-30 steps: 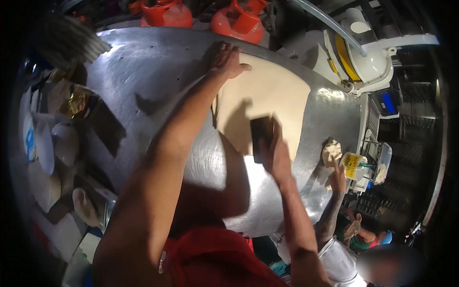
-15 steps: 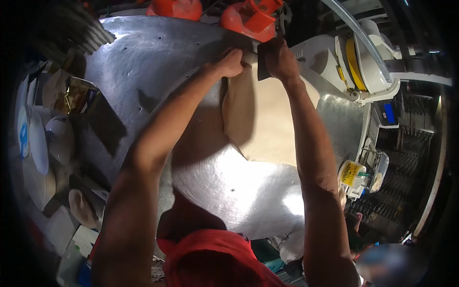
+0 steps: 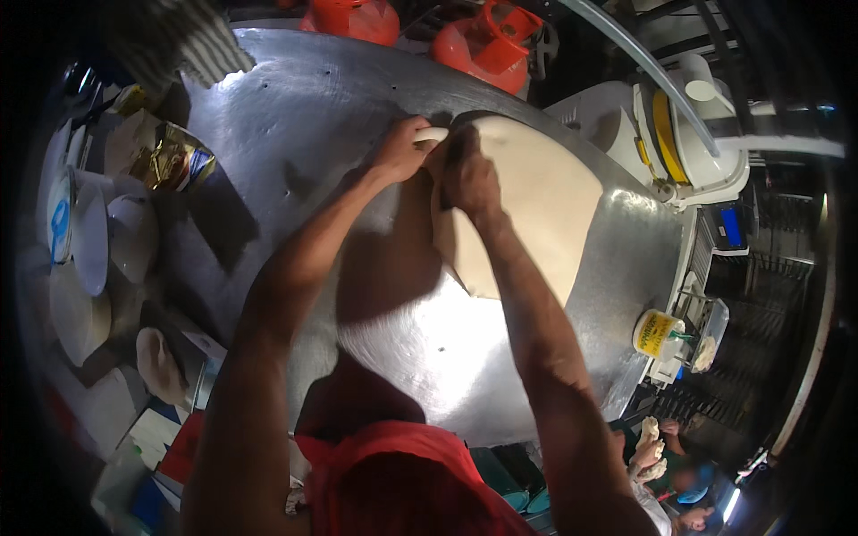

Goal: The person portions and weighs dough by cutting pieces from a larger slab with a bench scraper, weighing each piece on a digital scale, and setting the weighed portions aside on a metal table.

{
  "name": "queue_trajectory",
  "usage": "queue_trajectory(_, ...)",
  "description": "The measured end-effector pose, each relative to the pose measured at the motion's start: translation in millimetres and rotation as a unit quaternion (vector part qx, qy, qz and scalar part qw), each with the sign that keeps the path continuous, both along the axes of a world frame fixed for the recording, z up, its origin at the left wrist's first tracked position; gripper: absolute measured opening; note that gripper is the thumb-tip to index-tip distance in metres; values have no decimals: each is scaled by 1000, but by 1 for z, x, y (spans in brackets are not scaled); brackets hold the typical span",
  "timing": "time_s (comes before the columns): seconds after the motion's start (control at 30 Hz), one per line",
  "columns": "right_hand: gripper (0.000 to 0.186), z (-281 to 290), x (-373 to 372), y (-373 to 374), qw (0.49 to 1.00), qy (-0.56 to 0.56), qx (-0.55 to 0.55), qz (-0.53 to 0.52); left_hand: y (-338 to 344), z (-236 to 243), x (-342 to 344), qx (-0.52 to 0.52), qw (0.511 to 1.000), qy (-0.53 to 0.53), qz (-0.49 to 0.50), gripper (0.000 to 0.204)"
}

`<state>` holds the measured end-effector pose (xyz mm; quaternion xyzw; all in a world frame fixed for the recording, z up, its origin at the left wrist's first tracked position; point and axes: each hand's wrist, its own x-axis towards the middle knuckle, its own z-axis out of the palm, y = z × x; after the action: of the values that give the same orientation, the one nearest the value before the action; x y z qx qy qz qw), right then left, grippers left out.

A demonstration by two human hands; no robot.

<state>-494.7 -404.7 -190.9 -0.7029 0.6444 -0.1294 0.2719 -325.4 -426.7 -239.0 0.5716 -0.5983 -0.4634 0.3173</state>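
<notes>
A large flat sheet of pale dough lies on the metal table. My left hand is closed at the sheet's upper left corner, with a pale strip of dough showing at its fingers. Close beside it, my right hand grips a dark, flat-bladed scraper over the left edge of the sheet. Shadow and blur hide where the blade meets the dough.
The metal table has a raised far rim with orange gas cylinders behind it. An opened gold package and white bowls stand left. At right are a white machine, a yellow-labelled tub and another person's hands holding dough.
My right hand has moved left with the scraper, from the sheet's far edge to its left edge. The left hand now shows a dough strip at its fingers. The view has shifted slightly.
</notes>
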Motion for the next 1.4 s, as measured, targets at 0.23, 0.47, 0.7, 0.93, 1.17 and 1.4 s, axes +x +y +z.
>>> queue_trajectory(0.23,63,9,-20,205,965,-224,78,110,211,102,97,-12,969,215,122,25)
queue_trajectory(0.47,65,-13,-70,423,967,-211,132,46,397,178,281,-120,926,105,342,35)
queue_trajectory(0.7,49,-40,-71,439,995,-88,20,36,437,166,314,-30,948,-161,272,34)
queue_trajectory(0.93,44,-39,-66,437,997,-75,7,11,448,149,311,-83,855,-457,230,51)
queue_trajectory(1.17,44,-35,-60,437,997,-69,26,1,455,136,304,-145,853,-460,201,66)
queue_trajectory(1.4,42,-42,-63,438,997,-73,7,-3,455,144,301,-141,855,-458,201,70)
